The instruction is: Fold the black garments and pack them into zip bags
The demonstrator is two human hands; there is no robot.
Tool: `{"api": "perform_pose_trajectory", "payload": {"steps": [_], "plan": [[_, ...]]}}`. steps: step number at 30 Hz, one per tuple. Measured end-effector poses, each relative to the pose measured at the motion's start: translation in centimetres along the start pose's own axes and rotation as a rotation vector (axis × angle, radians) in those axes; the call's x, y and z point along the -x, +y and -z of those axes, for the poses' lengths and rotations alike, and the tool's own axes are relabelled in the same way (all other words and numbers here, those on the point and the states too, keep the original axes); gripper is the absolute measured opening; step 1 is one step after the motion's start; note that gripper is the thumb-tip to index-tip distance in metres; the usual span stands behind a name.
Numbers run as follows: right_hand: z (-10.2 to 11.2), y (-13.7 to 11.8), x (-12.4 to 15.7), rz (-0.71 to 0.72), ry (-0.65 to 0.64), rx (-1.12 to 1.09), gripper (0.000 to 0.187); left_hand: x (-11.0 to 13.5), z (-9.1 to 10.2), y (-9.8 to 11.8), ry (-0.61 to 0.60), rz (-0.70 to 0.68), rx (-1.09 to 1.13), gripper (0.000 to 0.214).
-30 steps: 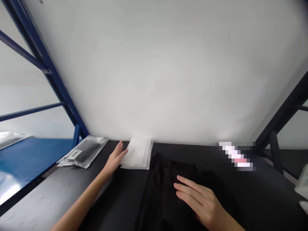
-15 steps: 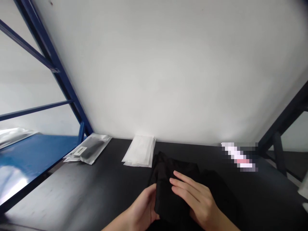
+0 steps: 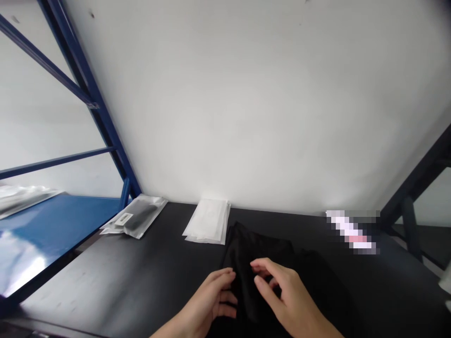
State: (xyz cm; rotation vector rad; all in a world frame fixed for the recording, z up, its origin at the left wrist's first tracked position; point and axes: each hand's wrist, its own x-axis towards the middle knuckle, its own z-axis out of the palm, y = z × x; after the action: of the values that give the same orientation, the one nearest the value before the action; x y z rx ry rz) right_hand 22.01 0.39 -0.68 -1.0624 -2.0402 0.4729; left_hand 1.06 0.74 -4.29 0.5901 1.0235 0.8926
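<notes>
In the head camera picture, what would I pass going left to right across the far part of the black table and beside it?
blue metal shelf → clear plastic bag holding something black → stack of white packets → pixelated object

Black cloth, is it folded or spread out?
Partly folded: the soft black cloth rises in a doubled strip between the left hand and right hand; more lies flat beside it.

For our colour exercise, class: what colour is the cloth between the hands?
The cloth is black, best seen in the head view.
</notes>
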Motion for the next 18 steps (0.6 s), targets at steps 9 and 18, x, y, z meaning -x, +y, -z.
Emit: {"api": "perform_pose_trajectory", "payload": {"steps": [9,18], "plan": [[-1.5,1.0,-0.6,-0.21,0.037,0.113,0.052,0.2,-0.8,0.0,-0.076,-0.041,-0.115,0.039],[0.6,6.7,3.6,-0.438,0.201,-0.502,0.046,-0.1,-0.6,0.0,-0.117,-0.063,-0.164,0.031]]}}
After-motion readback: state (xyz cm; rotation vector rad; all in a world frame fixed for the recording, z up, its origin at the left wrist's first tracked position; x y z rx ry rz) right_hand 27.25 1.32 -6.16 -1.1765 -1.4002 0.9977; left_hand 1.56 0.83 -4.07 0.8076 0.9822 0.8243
